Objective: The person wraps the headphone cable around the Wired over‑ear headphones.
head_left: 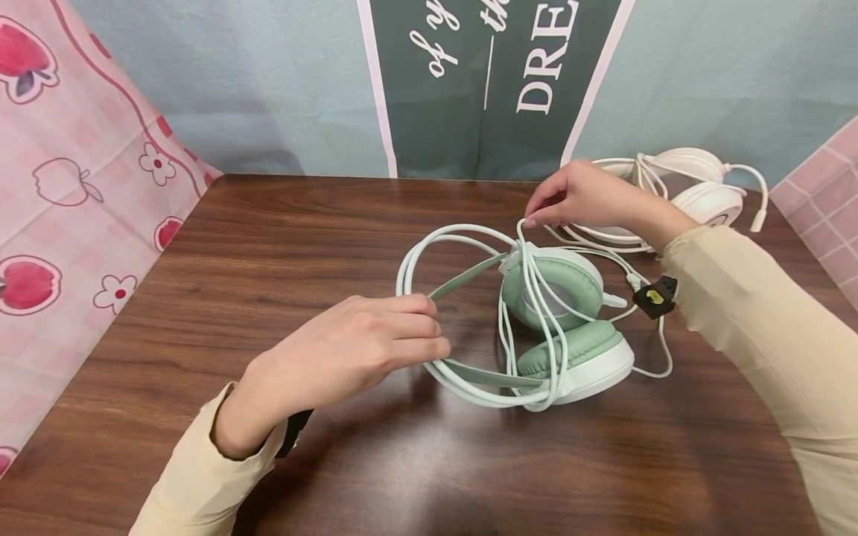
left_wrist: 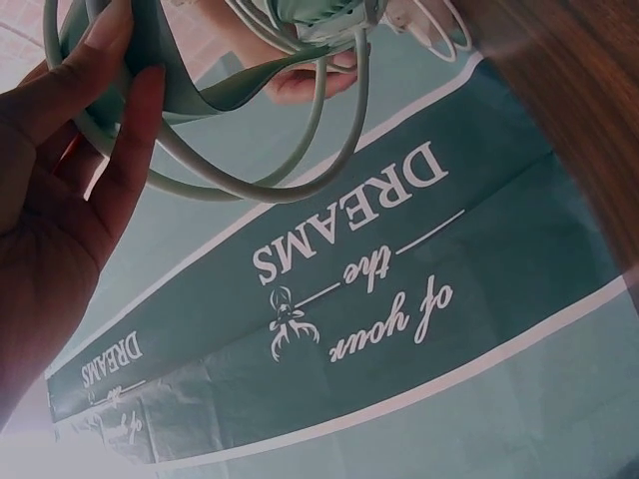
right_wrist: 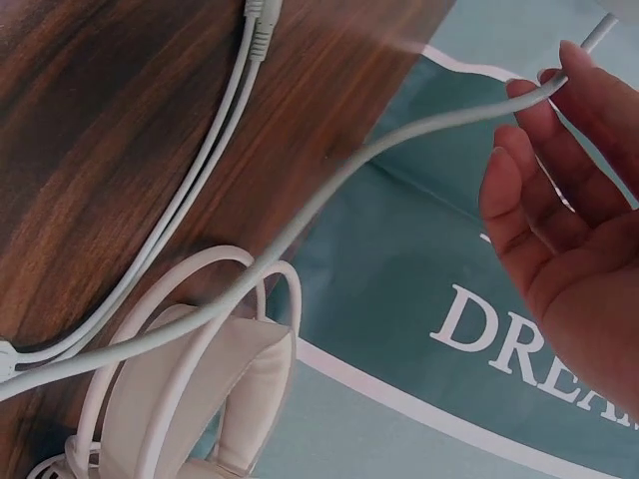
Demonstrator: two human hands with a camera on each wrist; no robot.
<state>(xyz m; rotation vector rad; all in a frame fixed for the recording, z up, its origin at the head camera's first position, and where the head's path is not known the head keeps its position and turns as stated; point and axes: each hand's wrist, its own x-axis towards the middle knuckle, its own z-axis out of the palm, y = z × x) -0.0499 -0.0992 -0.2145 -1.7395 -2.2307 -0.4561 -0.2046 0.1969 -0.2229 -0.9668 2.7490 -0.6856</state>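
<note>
A pair of mint-green and white over-ear headphones (head_left: 570,290) is tilted above the brown table, its cable wrapped in loops over the ear cups. My left hand (head_left: 342,350) grips the headband (head_left: 469,232) at its top, thumb and fingers around the band and inner strap, as the left wrist view also shows. Beyond the ear cups, my right hand (head_left: 596,197) pinches a loop of the pale cable (head_left: 524,234) between thumb and fingertips. In the right wrist view the cable (right_wrist: 369,155) runs from those fingertips down across the picture.
White headphones (head_left: 704,201) with a boom microphone lie at the back right, partly behind my right forearm. Cable plugs (right_wrist: 262,30) show on the table (head_left: 302,246). A blue-green cloth with lettering (head_left: 268,89) backs the table; pink cloth (head_left: 87,186) hangs at left.
</note>
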